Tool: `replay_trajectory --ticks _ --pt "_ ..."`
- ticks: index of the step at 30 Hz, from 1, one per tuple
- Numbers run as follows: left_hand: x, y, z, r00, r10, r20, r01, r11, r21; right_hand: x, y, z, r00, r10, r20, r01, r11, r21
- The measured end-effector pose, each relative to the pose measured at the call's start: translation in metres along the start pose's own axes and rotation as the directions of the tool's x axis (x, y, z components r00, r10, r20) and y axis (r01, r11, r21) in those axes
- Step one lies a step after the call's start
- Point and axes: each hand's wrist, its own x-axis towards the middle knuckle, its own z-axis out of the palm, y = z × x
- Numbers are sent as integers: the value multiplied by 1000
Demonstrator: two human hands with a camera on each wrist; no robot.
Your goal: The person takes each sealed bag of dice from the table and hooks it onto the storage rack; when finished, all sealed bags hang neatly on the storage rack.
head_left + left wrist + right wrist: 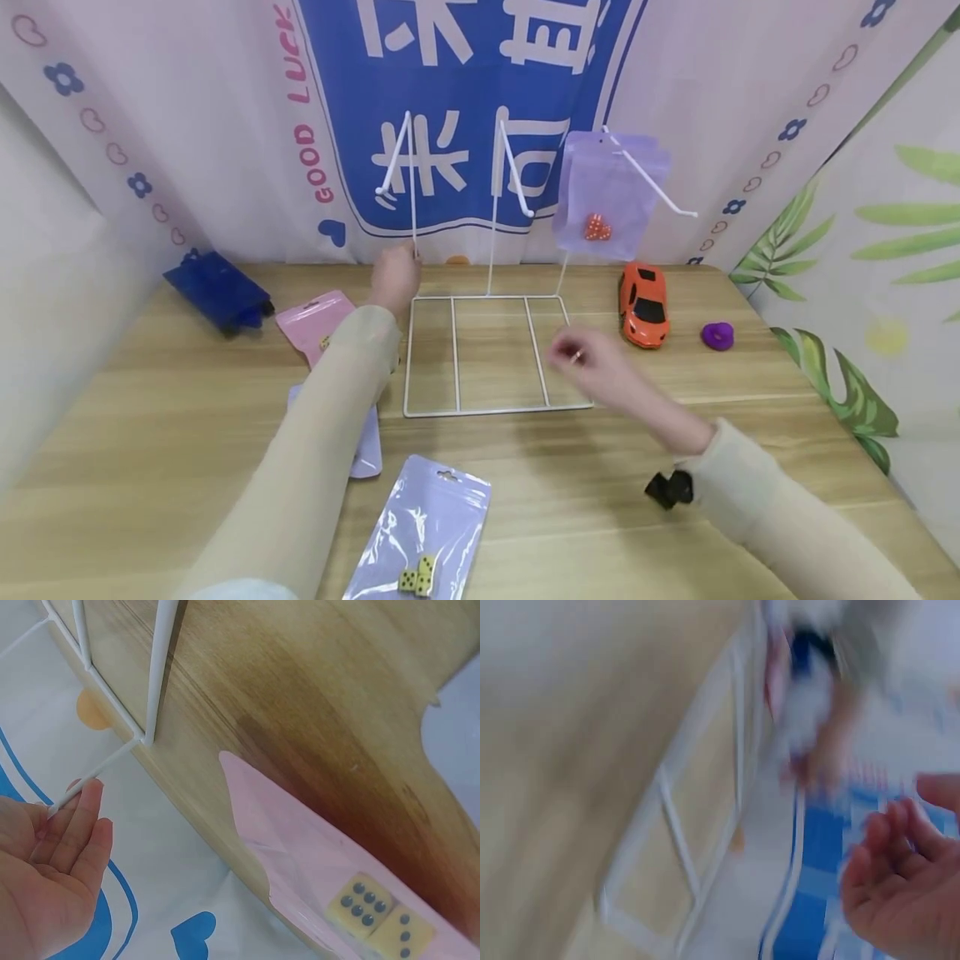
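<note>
A: Left hand?
B: Pinching the left upright of the white rack. Rack's on the table.
A: Right hand?
B: Above base's right side, fingers loosely curled, no held item visible.
A: Bags?
B: Purple bag on right hook, pink bag lying left of rack.

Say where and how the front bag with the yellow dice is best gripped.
Probably pinch the bag by its right edge, just below the hanging hole, coming from the right. It lies flat, hole end away from the person, with the yellow dice toward the near end, so that grip should leave the hole free. The left sleeve occupies the bag's left side.
</note>
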Motion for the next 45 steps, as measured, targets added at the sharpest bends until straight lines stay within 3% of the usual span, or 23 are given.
replay_trajectory --ticks 2,4,8,10,13,25,29,32,40,45 --pt "0 0 -1 1000 -4 5 4 1000 3 -8 -15 27 981 -45 189 61 995 -77" --pt "0 0 -2 1000 -4 8 4 1000 3 -15 -27 52 942 -59 330 123 976 -177" --pt "-1 -1 -2 1000 -3 8 3 1000 6 -23 -41 89 873 -38 486 255 886 -388" --pt "-2 -1 -1 1000 -2 9 2 1000 12 -24 -45 100 854 -9 520 296 831 -472" --pt "-2 -2 -2 1000 11 -3 -11 999 40 -24 -49 109 839 33 543 316 783 -535" --pt "-1 -1 -1 999 32 -28 -30 997 66 -26 -58 121 839 118 530 302 711 -636" --pt "0 -1 -1 999 27 -23 -25 998 66 -25 -59 121 836 139 530 295 701 -649" --pt "1 -1 0 1000 23 -17 -22 997 68 -25 -60 121 829 156 537 283 710 -644" --pt "2 0 1 1000 11 -1 -11 998 61 -24 -64 118 803 153 576 267 772 -577" --pt "1 1 1 1000 7 10 -7 999 54 -22 -64 118 785 162 597 220 829 -514"
